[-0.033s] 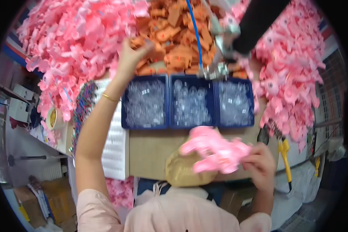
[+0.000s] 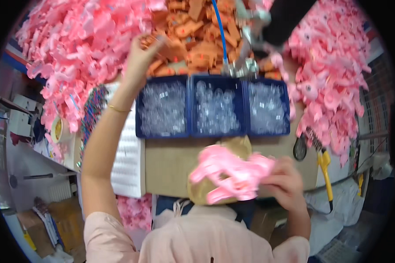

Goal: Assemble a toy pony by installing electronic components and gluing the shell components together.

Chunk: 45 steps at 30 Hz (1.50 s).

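My right hand (image 2: 286, 184) pinches the edge of a pink plastic toy shell (image 2: 232, 173), animal-shaped with limb-like parts and blurred by motion. The shell hangs above a tan dish-like object (image 2: 198, 193) at the table's near edge and hides much of it. My left hand (image 2: 145, 49) reaches to the far side, at the left edge of a heap of orange plastic pieces (image 2: 210, 57). Its thumb and fingers are spread apart over the pieces, and no piece is plainly gripped.
Three joined blue trays (image 2: 189, 105) hold small clear plastic parts. Heaps of pink toy pieces (image 2: 90, 48) rise on both sides. A metal fixture (image 2: 243, 65) with a blue tube (image 2: 221, 33) stands behind the trays. A yellow-handled tool (image 2: 324, 168) hangs at the right, beside a printed sheet-side table.
The pink toy shell and my right hand have shifted a little to the left. My left hand has moved slightly left and up, still by the orange pieces.
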Available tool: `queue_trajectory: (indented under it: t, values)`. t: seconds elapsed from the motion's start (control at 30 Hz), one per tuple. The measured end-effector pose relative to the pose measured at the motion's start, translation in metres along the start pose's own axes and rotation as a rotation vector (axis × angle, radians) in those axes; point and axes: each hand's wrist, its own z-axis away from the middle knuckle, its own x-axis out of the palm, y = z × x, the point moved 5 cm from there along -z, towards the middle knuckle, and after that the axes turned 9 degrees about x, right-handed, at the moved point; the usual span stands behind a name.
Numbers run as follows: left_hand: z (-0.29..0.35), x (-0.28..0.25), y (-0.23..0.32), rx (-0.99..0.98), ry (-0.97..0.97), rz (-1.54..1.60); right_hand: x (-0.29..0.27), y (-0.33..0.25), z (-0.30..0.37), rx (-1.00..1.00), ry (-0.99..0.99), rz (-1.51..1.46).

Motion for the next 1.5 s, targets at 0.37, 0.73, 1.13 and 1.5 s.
queue_trajectory:
  t: [0.37,0.73,1.13,1.5]
  values:
    - [0.244,-0.003,0.049,-0.688,0.003,0.365,0.093,0.005,0.017,0.061,-0.191,0.469]
    - [0.292,0.057,0.058,-0.787,-0.190,0.293,0.080,-0.019,0.000,-0.189,0.112,0.219]
    - [0.271,0.081,0.067,-0.406,-0.303,-0.105,0.068,-0.002,-0.008,-0.183,0.213,0.296]
    - [0.276,0.106,0.076,0.341,-0.284,-0.584,0.096,0.030,0.010,0.734,0.430,-1.099]
